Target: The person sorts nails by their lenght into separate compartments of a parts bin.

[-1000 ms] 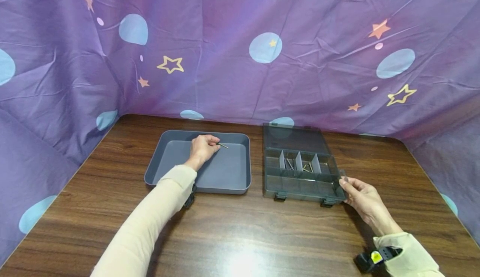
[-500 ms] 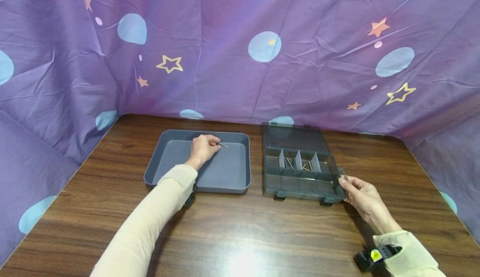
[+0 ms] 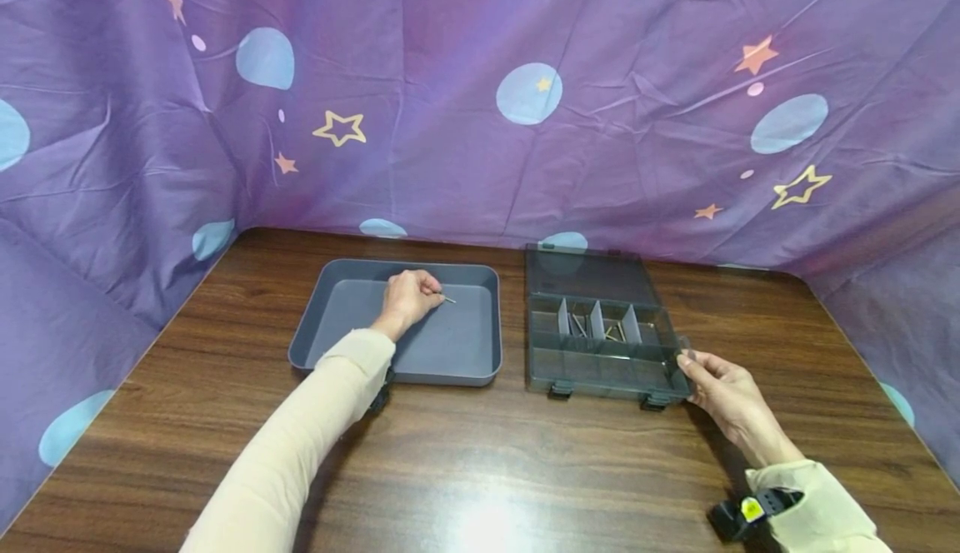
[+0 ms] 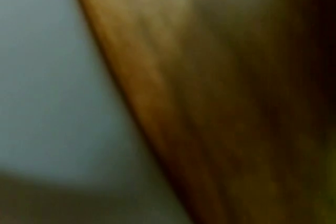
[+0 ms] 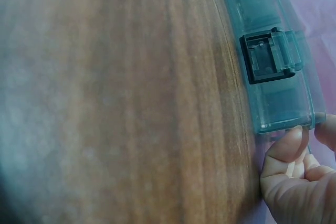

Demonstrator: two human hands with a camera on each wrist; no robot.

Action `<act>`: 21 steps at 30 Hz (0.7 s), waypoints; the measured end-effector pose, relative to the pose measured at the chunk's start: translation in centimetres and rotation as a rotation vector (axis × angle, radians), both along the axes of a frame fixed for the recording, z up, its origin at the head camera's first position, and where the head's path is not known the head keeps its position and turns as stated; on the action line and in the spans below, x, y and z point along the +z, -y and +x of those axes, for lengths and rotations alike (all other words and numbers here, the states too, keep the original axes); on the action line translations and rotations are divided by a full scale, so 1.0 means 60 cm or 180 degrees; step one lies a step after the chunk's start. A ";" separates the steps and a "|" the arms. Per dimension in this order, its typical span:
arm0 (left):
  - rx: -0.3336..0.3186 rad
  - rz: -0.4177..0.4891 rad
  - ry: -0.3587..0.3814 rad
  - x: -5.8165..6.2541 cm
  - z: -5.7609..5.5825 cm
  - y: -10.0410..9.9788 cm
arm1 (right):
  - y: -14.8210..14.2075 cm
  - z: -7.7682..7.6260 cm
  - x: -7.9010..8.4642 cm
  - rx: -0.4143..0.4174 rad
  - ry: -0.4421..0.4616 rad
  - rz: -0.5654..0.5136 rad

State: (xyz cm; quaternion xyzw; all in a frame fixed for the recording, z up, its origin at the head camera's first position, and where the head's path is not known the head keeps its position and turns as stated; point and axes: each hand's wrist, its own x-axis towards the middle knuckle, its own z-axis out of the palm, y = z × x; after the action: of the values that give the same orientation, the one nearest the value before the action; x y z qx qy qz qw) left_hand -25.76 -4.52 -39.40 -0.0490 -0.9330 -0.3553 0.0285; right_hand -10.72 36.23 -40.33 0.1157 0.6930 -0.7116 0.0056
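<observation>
My left hand (image 3: 408, 296) reaches over the grey tray (image 3: 465, 361) and pinches a thin brass-coloured metal piece (image 3: 449, 299), like a nail or screw, between thumb and fingers. To the right lies a dark see-through compartment box (image 3: 592, 363) with its lid (image 3: 588, 274) laid back. Several slim metal pieces (image 3: 579, 326) sit in one back compartment, and brass-coloured ones (image 3: 615, 333) in another. My right hand (image 3: 731, 403) holds the box's right end near its front corner. In the right wrist view, the thumb (image 5: 286, 148) is against the box end, beside a black latch (image 5: 268, 56).
A brown wood-grain table (image 3: 480, 453) carries the tray and box, which stand apart. Behind them hangs a purple curtain (image 3: 450, 170) with stars and blue circles. The left wrist view is blurred, with a grey surface (image 4: 47, 77) beside brown wood (image 4: 173, 103).
My left hand has shifted slightly, and the metal piece in its fingertips now sits a little lower and at a different angle. My right hand and the box stay put.
</observation>
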 end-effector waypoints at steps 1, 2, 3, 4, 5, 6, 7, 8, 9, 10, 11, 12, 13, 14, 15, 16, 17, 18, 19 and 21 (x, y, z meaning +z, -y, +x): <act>-0.0019 -0.0006 0.0005 0.000 0.000 0.000 | 0.000 0.000 0.000 0.0002 -0.0001 0.0003; -0.0043 -0.0022 -0.0001 0.000 0.000 0.000 | 0.000 0.000 0.000 0.0001 -0.0001 0.0008; -0.0069 -0.0042 -0.0018 0.000 0.000 0.000 | 0.000 0.000 -0.001 -0.0002 -0.0005 0.0010; -0.0091 -0.0064 -0.0025 0.000 -0.001 0.000 | 0.000 0.000 -0.001 -0.0004 -0.0009 0.0010; -0.0116 -0.0086 -0.0031 -0.001 -0.001 0.000 | 0.000 0.000 -0.001 -0.0004 -0.0014 0.0008; -0.0139 -0.0111 -0.0048 -0.001 -0.001 0.000 | 0.000 0.000 -0.001 0.0000 -0.0019 0.0004; -0.0161 -0.0128 -0.0063 -0.002 -0.001 0.000 | 0.000 0.000 -0.002 0.0003 -0.0022 -0.0004; -0.0186 -0.0150 -0.0090 -0.003 -0.001 0.001 | 0.000 0.000 -0.002 0.0005 -0.0027 -0.0017; -0.0209 -0.0166 -0.0114 -0.003 -0.001 0.001 | 0.000 0.000 -0.002 0.0010 -0.0034 -0.0031; -0.0228 -0.0172 -0.0123 -0.004 -0.001 0.001 | 0.000 0.000 -0.002 0.0013 -0.0037 -0.0035; -0.0247 -0.0183 -0.0147 -0.004 -0.001 0.001 | 0.000 0.000 -0.002 0.0017 -0.0038 -0.0032; -0.0263 -0.0191 -0.0163 -0.004 -0.001 0.002 | 0.000 0.000 -0.003 0.0018 -0.0037 -0.0029; -0.0273 -0.0189 -0.0165 -0.004 -0.001 0.002 | -0.001 0.000 -0.003 0.0016 -0.0035 -0.0020; -0.0287 -0.0203 -0.0174 -0.004 -0.001 0.002 | -0.001 0.000 -0.003 0.0015 -0.0034 -0.0010; -0.0296 -0.0209 -0.0173 -0.004 0.000 0.001 | -0.001 0.000 -0.003 0.0016 -0.0031 0.0001; -0.0304 -0.0213 -0.0179 -0.004 0.000 0.001 | -0.001 0.000 -0.003 0.0015 -0.0028 0.0010; -0.0307 -0.0222 -0.0178 -0.004 0.000 0.001 | -0.001 0.000 -0.003 0.0014 -0.0029 0.0017; -0.0313 -0.0229 -0.0175 -0.004 0.001 0.000 | -0.001 0.000 -0.003 0.0012 -0.0025 0.0021; -0.0319 -0.0237 -0.0172 -0.004 0.001 0.000 | -0.001 0.000 -0.004 0.0012 -0.0028 0.0020; -0.0329 -0.0251 -0.0179 -0.004 0.002 0.000 | -0.001 0.000 -0.004 0.0007 -0.0028 0.0016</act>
State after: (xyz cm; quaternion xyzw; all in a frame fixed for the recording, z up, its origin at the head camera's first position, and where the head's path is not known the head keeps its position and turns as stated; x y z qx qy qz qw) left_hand -25.63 -4.50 -39.63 -0.1081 -0.9414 -0.3177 0.0343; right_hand -10.73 36.31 -40.57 0.1118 0.6950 -0.7103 0.0031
